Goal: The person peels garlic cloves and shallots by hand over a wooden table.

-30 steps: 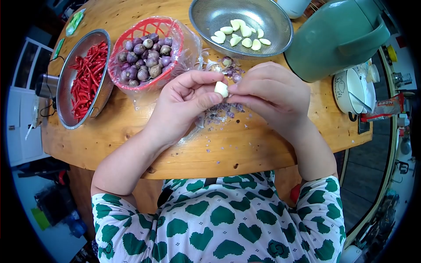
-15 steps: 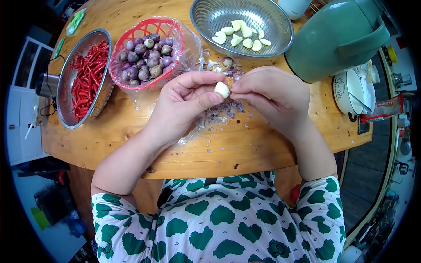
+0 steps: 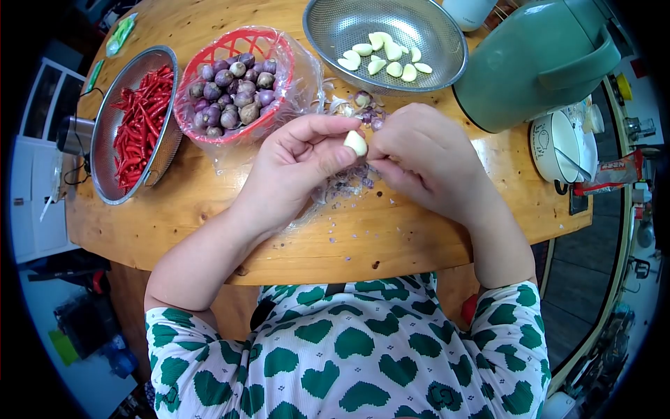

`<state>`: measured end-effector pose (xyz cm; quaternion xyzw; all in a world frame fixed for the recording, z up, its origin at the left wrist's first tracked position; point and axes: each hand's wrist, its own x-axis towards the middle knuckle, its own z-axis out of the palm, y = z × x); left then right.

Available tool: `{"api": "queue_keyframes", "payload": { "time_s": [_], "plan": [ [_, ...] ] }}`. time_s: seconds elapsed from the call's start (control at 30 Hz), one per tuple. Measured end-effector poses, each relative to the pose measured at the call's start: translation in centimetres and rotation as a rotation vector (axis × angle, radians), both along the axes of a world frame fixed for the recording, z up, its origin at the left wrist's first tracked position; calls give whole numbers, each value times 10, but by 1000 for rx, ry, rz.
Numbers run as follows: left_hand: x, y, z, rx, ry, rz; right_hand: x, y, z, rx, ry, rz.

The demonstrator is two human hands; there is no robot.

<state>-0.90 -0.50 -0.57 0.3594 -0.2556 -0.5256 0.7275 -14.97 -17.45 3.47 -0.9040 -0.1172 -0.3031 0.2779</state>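
Note:
My left hand point(image 3: 307, 150) pinches a pale garlic clove point(image 3: 355, 143) between thumb and fingers, above the table. My right hand point(image 3: 426, 155) is closed just right of the clove, its fingertips curled together against or very near it; anything between them is hidden. Below the hands lie purple skin scraps point(image 3: 347, 183). Behind them, a few small purple bulbs point(image 3: 363, 98) rest among papery peel. Peeled garlic cloves point(image 3: 393, 51) sit in a perforated metal colander point(image 3: 322, 61) beyond my hands.
A red basket point(image 3: 183, 112) lined with clear plastic holds purple-skinned bulbs point(image 3: 244, 91). Further left, red chillies point(image 3: 143, 129) fill another metal colander point(image 3: 100, 171). A large green jug point(image 3: 534, 70) stands at the right, near a white enamel pot point(image 3: 546, 143). The wooden table's point(image 3: 328, 258) near edge is by my body.
The clove has shifted slightly right in my left hand. My right hand has rolled over, its fingers curling more tightly beside the clove.

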Motion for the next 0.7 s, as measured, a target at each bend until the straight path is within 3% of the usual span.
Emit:
{"api": "queue_keyframes", "payload": {
  "time_s": [0.17,0.47,0.7],
  "plan": [
    [6,-1,-2,-32,70,-9,-2,2,1,-34,82,39],
    [0,-1,2,1,-51,-7,-2,-1,0,88,-117,-98],
    [0,-2,2,-28,-31,7,-1,-2,-1,26,-140,-92]
  ]
}}
